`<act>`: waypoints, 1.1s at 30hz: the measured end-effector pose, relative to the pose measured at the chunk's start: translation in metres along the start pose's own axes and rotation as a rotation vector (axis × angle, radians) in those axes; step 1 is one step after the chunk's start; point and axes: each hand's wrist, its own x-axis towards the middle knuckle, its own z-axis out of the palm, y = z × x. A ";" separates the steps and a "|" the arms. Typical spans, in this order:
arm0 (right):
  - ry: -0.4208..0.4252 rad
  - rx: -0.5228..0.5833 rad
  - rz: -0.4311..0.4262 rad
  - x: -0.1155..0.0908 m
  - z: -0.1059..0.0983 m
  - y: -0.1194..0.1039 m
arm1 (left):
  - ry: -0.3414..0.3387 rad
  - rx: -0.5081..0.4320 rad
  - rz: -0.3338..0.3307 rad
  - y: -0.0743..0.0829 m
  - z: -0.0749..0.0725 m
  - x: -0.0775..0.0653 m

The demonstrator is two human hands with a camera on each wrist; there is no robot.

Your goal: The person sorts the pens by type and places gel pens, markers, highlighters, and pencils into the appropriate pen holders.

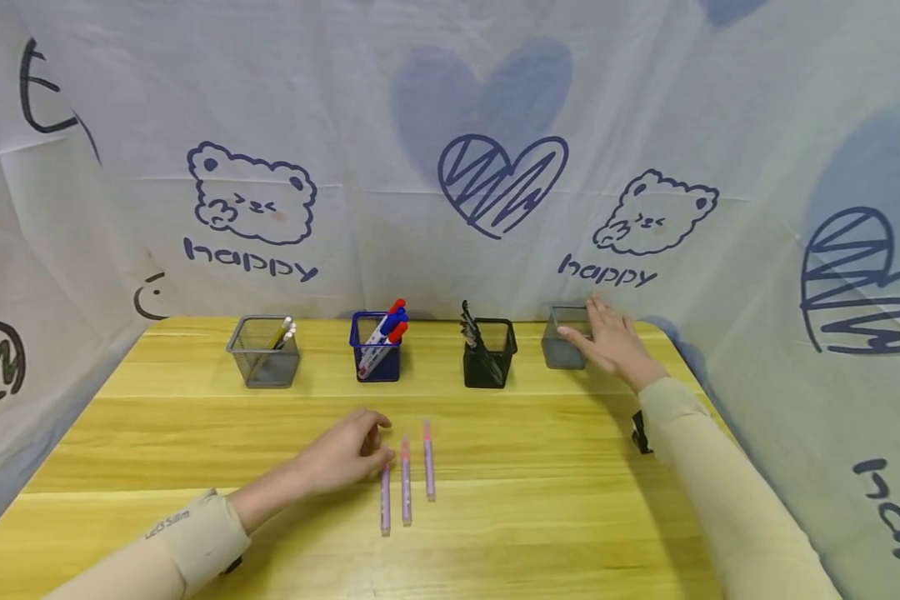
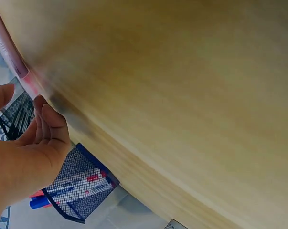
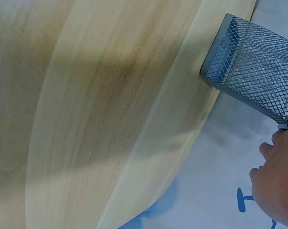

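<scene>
Three slim pink-and-lilac markers lie side by side on the table: a left one [image 1: 386,504], a middle one [image 1: 406,483] and a right one [image 1: 429,462]. My left hand [image 1: 348,450] hovers at the pink end of the left marker, fingers loosely bent and thumb apart from them. In the left wrist view that gap shows beside a lilac marker [image 2: 9,45]. At the back right, my right hand [image 1: 617,340] touches the rim of a grey mesh pen holder [image 1: 562,353], thumb across its top and fingers extended. The right wrist view shows fingertips beside the holder's [image 3: 258,67] rim corner.
Along the back stand a grey mesh holder [image 1: 258,367] with a few pens, a blue holder [image 1: 378,367] with red and blue markers [image 1: 382,337], and a black holder [image 1: 487,371] with black pens [image 1: 470,325]. A printed cloth [image 1: 375,108] hangs behind the wooden table [image 1: 540,517].
</scene>
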 end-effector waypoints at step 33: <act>0.030 0.006 0.032 -0.010 0.006 -0.009 | -0.085 -0.256 -0.030 -0.001 -0.006 -0.002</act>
